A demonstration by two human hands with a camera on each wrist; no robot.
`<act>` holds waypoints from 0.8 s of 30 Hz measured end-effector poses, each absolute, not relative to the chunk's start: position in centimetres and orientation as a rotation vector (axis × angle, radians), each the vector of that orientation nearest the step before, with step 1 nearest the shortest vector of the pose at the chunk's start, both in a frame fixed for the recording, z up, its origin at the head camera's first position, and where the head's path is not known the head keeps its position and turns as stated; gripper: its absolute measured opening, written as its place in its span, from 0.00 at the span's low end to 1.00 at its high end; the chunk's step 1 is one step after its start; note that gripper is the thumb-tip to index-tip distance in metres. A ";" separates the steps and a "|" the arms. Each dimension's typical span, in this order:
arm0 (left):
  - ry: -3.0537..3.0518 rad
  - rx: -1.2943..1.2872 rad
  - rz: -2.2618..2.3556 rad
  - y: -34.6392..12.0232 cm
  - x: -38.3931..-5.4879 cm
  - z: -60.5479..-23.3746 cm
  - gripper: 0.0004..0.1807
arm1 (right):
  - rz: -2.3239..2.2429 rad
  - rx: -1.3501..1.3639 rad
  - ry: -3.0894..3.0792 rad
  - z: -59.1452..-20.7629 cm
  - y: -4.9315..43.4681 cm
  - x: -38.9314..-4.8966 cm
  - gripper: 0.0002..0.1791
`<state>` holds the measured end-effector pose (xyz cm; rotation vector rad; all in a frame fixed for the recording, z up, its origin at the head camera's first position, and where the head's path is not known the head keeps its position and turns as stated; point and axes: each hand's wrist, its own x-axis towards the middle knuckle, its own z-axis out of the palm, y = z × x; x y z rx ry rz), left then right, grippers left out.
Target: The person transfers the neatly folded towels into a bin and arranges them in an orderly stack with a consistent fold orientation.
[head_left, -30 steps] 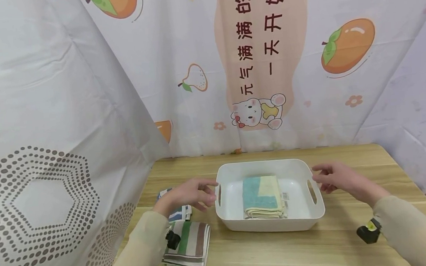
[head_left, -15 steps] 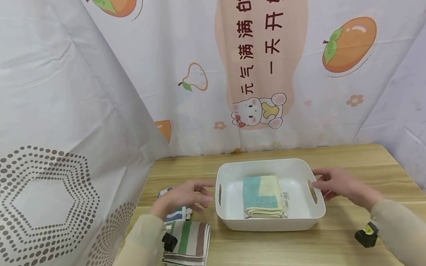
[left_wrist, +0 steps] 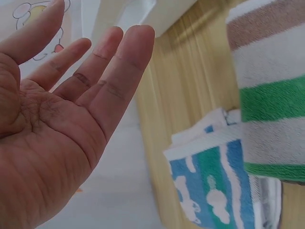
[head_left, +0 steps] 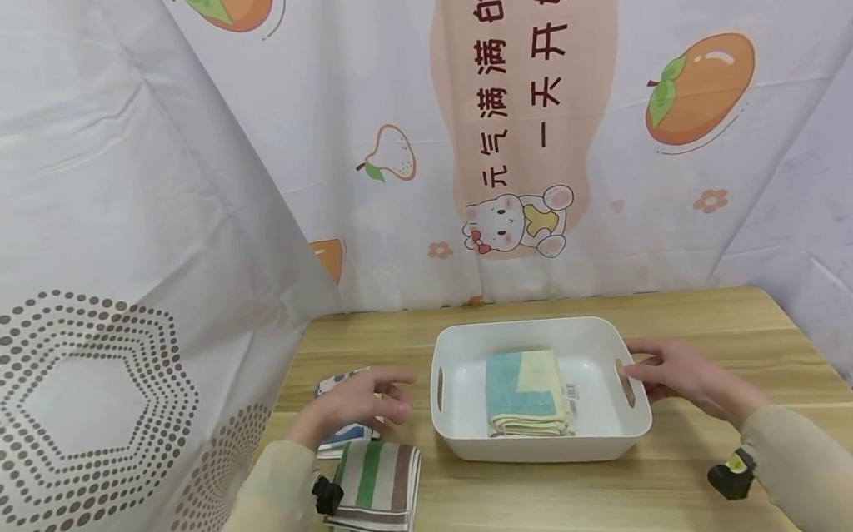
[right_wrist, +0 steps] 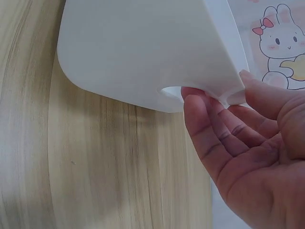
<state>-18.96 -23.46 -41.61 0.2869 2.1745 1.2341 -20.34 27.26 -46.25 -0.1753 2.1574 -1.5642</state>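
My right hand (head_left: 682, 375) is at the right end of a white plastic basket (head_left: 539, 451). In the right wrist view, the fingers reach its cut-out handle (right_wrist: 171, 91) while the thumb lies over the rim, pinching that edge. A folded blue and cream towel (head_left: 522, 388) lies inside the basket. My left hand (head_left: 349, 401) hovers left of the basket, palm bare and fingers loosely extended. Below it is a folded blue, white and green towel (left_wrist: 209, 179), partly hidden by this hand in the head view. A folded striped towel (head_left: 381, 491) in green, brown and white sits nearer me.
Everything rests on a wood-grain table (head_left: 536, 508). A printed curtain (head_left: 374, 78) hangs along its far edge, and a dotted white curtain (head_left: 86, 243) runs down the left side. Small black wrist cameras (head_left: 732, 476) sit beneath both wrists.
My left hand has drawn away from the basket's left end, moving left over the towels. My right hand has closed in on the right handle. The basket stays in place.
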 end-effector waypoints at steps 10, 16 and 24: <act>2.158 0.220 1.224 -25.1 -18.7 -44.1 0.36 | -1.599 -0.191 2.116 -46.7 27.4 -20.2 0.37; 2.227 0.161 1.194 -26.4 -18.5 -45.2 0.35 | -1.582 -0.166 2.130 -46.5 27.3 -20.2 0.37; 2.320 0.113 1.130 -28.0 -17.5 -46.2 0.33 | -1.580 -0.176 2.126 -46.5 27.3 -20.3 0.36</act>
